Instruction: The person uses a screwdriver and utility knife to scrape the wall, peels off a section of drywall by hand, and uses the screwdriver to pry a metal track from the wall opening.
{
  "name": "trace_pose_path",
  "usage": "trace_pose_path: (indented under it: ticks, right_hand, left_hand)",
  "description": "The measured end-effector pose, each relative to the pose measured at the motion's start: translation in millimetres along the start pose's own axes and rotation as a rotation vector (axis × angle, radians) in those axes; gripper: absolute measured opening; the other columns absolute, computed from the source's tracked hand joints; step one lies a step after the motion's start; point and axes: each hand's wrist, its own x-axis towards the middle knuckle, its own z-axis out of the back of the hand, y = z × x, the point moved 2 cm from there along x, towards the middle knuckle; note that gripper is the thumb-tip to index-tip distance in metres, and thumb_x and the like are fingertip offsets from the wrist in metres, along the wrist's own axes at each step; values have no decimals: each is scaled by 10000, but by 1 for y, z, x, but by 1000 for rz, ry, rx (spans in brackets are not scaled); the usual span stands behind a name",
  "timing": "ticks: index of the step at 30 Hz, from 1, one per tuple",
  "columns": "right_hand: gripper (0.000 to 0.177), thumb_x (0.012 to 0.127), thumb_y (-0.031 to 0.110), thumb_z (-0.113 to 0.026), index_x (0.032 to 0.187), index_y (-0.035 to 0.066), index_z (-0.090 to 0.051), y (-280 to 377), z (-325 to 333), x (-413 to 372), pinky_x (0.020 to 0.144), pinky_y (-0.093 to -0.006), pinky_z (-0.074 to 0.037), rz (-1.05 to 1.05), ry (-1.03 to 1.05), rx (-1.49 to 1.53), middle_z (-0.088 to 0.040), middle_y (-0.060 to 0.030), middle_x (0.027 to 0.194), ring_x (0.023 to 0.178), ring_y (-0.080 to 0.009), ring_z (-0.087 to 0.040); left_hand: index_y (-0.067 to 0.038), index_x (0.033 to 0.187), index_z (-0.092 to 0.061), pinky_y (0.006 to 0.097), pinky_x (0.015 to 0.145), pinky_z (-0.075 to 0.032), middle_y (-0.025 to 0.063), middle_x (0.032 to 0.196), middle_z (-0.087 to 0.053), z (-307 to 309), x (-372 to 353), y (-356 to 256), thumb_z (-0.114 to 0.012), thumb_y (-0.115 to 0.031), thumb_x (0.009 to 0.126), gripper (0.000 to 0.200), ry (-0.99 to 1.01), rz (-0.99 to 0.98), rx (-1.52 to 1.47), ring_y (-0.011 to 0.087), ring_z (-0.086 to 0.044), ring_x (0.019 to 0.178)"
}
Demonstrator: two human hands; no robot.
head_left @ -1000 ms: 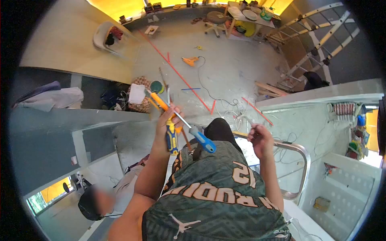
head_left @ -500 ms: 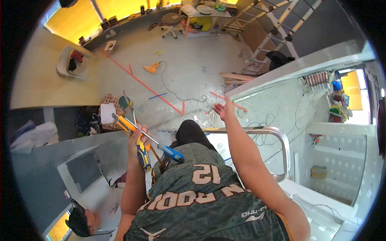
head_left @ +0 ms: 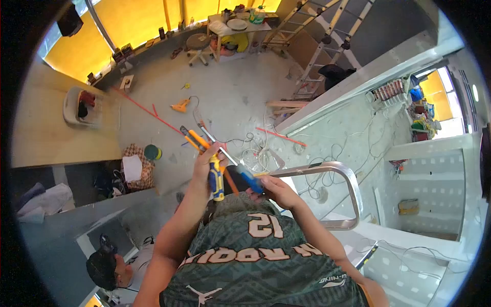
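My left hand (head_left: 208,157) is closed round a bundle of tools in front of my chest. Out of its top stick orange utility knives (head_left: 197,138); a yellow-and-blue handle (head_left: 216,181) points down beneath the palm. A screwdriver with a blue handle (head_left: 248,179) lies slantwise through the same grip, its metal shaft running up left. At the end of that blue handle, the fingers of my right hand (head_left: 280,192) are closed on it. A thin orange-brown strip (head_left: 230,181) hangs below the left hand.
A metal rail (head_left: 354,194) curves beside my right arm. Below lie an orange power tool (head_left: 180,106), loose cables (head_left: 253,153) and a red strip (head_left: 281,136). A stepladder (head_left: 319,56) stands at the back. Another person (head_left: 110,266) is at lower left.
My right hand has come down and inward from an outstretched, open pose onto the blue screwdriver handle. My left hand, with the tools, has moved right and slightly up. The view has shifted.
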Motion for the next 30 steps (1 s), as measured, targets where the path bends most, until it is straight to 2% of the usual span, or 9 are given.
trace_pose_path:
  ticks: [3,6,9,11,17,19,21,25,30]
  right_hand:
    - [345,1026,344,-501,1154,36,-590,32,-11,-30,727,-304,-545,85,-131,-41,-667,-86,978,810,-150,-638]
    - [276,1017,323,-521,985,57,-589,38,1,-47,449,-267,-393,255,-358,63,-576,-42,726,543,-117,-496]
    - [247,1014,312,-525,968,74,-575,68,-9,-73,402,-245,-329,501,-672,82,-529,-23,658,457,-99,-429]
    - [266,1033,328,-489,1044,71,-555,85,-10,-87,415,-233,-356,824,-690,115,-548,-30,712,481,-92,-447]
    - [476,994,441,-527,1171,3,-466,154,-63,-141,477,-233,-373,1540,-856,-191,-546,-90,804,587,-113,-478]
    - [501,981,456,-544,1152,-11,-486,176,-86,-158,496,-216,-376,1584,-835,-294,-550,-98,860,626,-107,-491]
    - [490,990,429,-531,1136,-38,-511,195,-113,-174,581,-224,-416,1533,-1044,-641,-563,-114,914,699,-131,-523]
    - [403,984,310,-566,1132,-65,-556,234,-164,-189,785,-304,-462,1607,-1093,-923,-595,-147,980,879,-204,-573]
    - [316,959,223,-609,1110,-53,-581,263,-196,-200,756,-293,-480,1738,-1092,-1131,-613,-145,965,831,-199,-602]
  left_hand:
    - [-43,941,-611,247,518,-450,33,731,-571,-36,13,17,-687,-165,907,148,-34,138,11,102,-543,620]
    - [-61,994,-601,238,499,-466,23,689,-562,-82,12,30,-678,-272,909,240,-30,117,159,118,-541,569]
    - [-60,1048,-613,239,531,-487,25,770,-609,-133,8,25,-683,-296,913,280,56,174,346,111,-577,607]
    - [-54,1063,-601,246,547,-490,40,843,-613,-164,4,28,-684,-209,920,227,197,170,246,93,-563,608]
    - [-72,1037,-569,256,523,-429,24,662,-555,-262,-55,-4,-677,-150,917,179,631,72,296,115,-516,548]
    - [-79,999,-561,257,530,-431,24,737,-567,-283,-71,-15,-665,-174,929,157,775,86,253,115,-527,573]
    - [-85,986,-559,252,534,-430,20,794,-574,-303,-86,-24,-660,-202,937,162,768,86,196,106,-534,591]
    - [-88,995,-571,230,551,-461,-6,806,-554,-340,-117,-49,-687,-270,928,226,706,94,66,86,-563,627]
    - [-95,1069,-570,226,565,-471,8,938,-612,-369,-135,-67,-751,-284,880,322,814,86,-5,73,-584,701]
